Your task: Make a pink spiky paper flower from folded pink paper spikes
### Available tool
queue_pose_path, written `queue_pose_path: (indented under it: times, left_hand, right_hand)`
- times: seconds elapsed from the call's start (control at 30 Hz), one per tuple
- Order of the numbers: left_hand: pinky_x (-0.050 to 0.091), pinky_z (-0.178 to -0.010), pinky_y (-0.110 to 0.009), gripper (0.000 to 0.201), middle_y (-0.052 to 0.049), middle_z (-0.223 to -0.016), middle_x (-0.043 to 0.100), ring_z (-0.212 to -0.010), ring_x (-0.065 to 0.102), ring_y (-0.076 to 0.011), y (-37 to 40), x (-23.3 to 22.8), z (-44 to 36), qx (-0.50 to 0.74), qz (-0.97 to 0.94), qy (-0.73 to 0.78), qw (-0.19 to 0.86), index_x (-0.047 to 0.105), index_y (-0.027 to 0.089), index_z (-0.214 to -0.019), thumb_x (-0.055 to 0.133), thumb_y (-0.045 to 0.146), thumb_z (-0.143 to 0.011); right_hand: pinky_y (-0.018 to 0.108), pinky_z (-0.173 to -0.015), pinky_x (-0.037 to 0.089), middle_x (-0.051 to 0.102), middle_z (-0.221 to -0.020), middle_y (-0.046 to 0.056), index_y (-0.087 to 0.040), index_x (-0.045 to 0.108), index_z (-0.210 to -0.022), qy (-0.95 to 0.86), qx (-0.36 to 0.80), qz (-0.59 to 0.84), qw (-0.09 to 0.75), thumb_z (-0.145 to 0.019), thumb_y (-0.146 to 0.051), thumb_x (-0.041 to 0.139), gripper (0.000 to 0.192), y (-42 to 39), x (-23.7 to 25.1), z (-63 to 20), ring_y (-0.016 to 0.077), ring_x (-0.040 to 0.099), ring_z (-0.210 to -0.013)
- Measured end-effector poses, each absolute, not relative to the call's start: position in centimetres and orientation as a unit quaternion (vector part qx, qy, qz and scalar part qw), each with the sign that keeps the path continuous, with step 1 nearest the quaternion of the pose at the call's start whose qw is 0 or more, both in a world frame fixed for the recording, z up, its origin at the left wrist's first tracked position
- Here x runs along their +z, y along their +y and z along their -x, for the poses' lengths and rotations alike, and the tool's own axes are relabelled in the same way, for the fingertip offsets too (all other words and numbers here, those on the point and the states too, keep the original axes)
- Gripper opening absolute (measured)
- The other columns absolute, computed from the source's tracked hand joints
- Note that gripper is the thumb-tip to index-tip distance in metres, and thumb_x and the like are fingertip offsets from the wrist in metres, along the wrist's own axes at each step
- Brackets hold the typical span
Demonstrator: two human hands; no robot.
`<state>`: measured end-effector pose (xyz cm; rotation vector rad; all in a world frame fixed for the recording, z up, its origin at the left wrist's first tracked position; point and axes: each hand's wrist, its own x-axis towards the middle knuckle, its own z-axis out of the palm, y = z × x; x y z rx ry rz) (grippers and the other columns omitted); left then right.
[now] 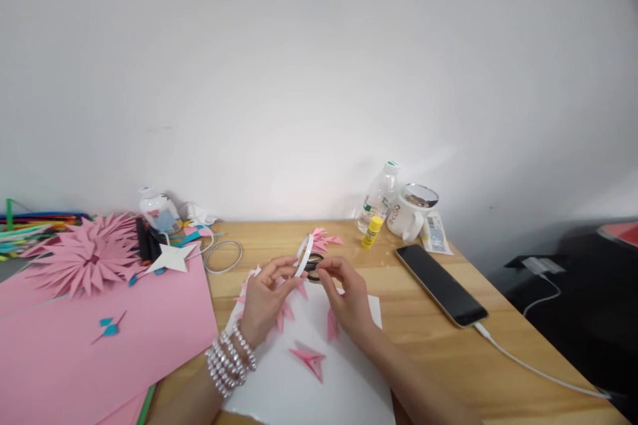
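Both hands meet above the middle of the worktop (pixel 423 339), over a white sheet (pixel 319 385) at its near edge. The left hand (pixel 264 299) pinches a white strip (pixel 303 255) between thumb and fingers; the strip curves up from the grip. The right hand (pixel 346 295) has its fingers closed on a small dark tape roll (pixel 314 265), touching the strip's lower end. Pink folded pieces (pixel 309 358) lie on the sheet beneath the hands. A phone (pixel 441 284) lies toward the right edge, a glue stick (pixel 371 232) and mug (pixel 411 212) near the far edge, pink paper (pixel 100 339) at left.
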<state>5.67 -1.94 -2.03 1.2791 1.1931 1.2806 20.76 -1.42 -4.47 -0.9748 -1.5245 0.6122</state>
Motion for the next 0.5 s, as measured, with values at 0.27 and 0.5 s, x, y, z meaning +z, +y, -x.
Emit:
queue_pose_path:
  times: [0.27,0.5]
  left_hand:
    - [0.046,-0.084,-0.034,0.005,-0.005,-0.080,0.069,-0.086,0.061,-0.0212,-1.8,-3.0,-5.9,0.509,-0.614,0.442,0.411,0.068,0.020,-0.067,0.066,0.024,-0.066]
    - [0.045,-0.082,-0.035,0.014,-0.003,-0.080,0.068,-0.083,0.061,-0.0192,-2.0,-3.1,-5.8,0.493,-0.678,0.447,0.312,0.065,0.021,-0.063,0.055,0.014,-0.071]
  right_hand:
    - [0.034,-0.077,0.051,0.065,-0.092,0.007,-0.020,0.056,-0.098,-0.614,0.412,0.357,0.572,-0.084,-0.031,0.048,0.020,-1.4,-3.9,-21.0,0.0187,0.061,-0.085]
    - [0.033,-0.078,0.050,0.066,-0.084,0.005,-0.020,0.056,-0.095,-0.633,0.396,0.350,0.566,-0.080,-0.024,0.054,0.016,-2.2,-3.6,-20.5,0.0174,0.062,-0.081]
